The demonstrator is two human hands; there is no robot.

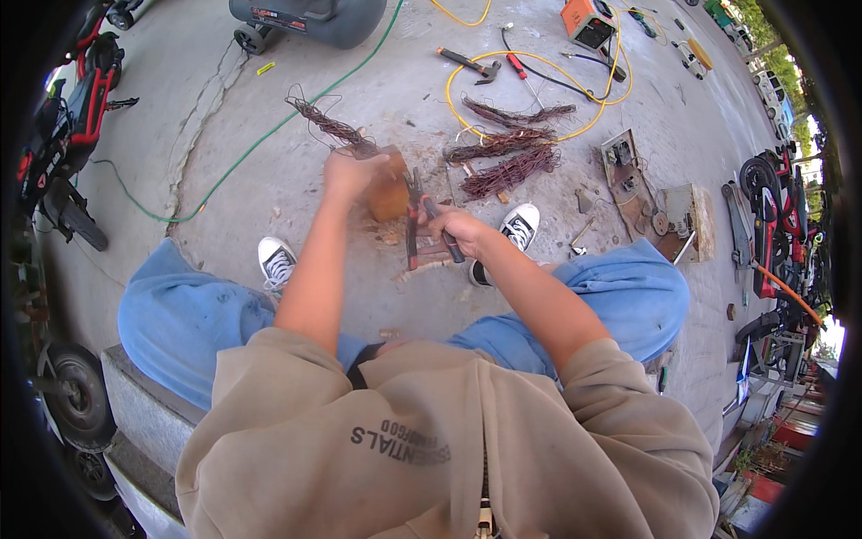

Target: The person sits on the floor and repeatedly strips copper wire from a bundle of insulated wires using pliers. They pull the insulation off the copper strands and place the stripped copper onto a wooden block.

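Observation:
My left hand grips a bundle of thin reddish-brown wire, whose loose ends fan out to the upper left. Just right of that hand stands a brown block, its material unclear. My right hand is closed around a pair of pliers with red and black handles. The handles are spread, and the tool's head points up beside the block. Whether the jaws touch anything cannot be told. Farther out on the concrete, three more wire bundles lie close together at the right.
A claw hammer, a red-handled screwdriver and a yellow hose lie beyond the bundles. A green hose crosses the left. Metal parts lie at the right. An orange machine and a dark tank stand farther off.

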